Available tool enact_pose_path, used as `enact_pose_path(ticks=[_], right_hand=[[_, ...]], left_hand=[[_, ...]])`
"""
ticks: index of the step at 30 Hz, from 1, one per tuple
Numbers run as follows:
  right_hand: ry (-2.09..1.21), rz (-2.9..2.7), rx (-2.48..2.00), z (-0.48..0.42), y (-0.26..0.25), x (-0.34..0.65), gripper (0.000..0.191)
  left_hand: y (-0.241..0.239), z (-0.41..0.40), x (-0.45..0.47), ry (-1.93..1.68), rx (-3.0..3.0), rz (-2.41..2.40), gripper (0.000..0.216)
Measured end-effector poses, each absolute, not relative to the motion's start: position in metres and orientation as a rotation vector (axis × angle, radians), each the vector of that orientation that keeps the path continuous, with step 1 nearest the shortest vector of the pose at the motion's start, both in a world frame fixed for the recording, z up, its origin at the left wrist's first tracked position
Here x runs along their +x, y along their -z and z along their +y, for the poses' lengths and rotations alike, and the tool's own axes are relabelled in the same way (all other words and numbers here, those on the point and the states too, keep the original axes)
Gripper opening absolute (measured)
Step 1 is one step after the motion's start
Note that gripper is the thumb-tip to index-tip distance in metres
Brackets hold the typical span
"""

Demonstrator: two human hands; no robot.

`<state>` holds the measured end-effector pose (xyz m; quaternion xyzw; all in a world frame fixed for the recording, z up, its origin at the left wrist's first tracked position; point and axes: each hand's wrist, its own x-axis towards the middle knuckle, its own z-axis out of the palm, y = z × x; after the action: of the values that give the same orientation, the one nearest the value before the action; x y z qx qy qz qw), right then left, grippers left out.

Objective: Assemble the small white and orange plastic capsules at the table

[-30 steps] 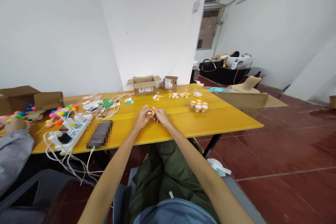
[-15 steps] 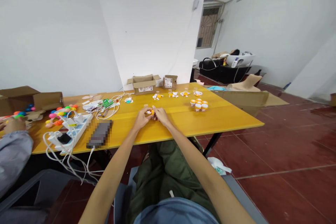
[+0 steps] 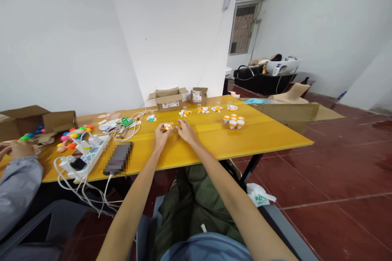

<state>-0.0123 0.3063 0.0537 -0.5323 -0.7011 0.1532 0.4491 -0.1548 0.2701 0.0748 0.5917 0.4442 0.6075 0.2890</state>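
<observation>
My left hand point(image 3: 161, 134) is raised a little above the yellow table point(image 3: 260, 138) and pinches a small orange and white toy piece point(image 3: 167, 127) between its fingertips. My right hand point(image 3: 184, 129) hovers just right of it with the fingers loosely spread, near a tiny clear piece by the toy, and holds nothing I can make out. A cluster of small orange-capped cups point(image 3: 232, 121) stands to the right. Several little orange and white toy figures point(image 3: 202, 110) lie in a row further back.
Two open cardboard boxes point(image 3: 168, 98) stand at the table's far edge. A power strip with white cables point(image 3: 87, 153), a phone point(image 3: 118, 158) and coloured balls point(image 3: 72, 136) lie at left. Another person's grey sleeve point(image 3: 18, 189) is at the far left.
My hands have moved further forward over the table and come apart. The toy piece stays in the left hand, and the right hand has let go and opened.
</observation>
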Motion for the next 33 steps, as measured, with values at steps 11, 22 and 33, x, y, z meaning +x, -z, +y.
enact_pose_path(ticks=[11,22,33], right_hand=[[-0.171,-2.122,-1.349,0.298,-0.065,-0.020,0.054],[-0.520,-1.765,-1.208,0.295,-0.060,0.003,0.017],[-0.908,-1.413,-0.834,0.287,-0.050,0.024,0.027]], left_hand=[[-0.068,0.276,-0.157,-1.609,1.526,1.212,0.024],[-0.060,0.280,-0.156,-1.505,1.568,1.238,0.022],[-0.057,0.281,-0.156,-1.325,1.709,1.238,0.023]])
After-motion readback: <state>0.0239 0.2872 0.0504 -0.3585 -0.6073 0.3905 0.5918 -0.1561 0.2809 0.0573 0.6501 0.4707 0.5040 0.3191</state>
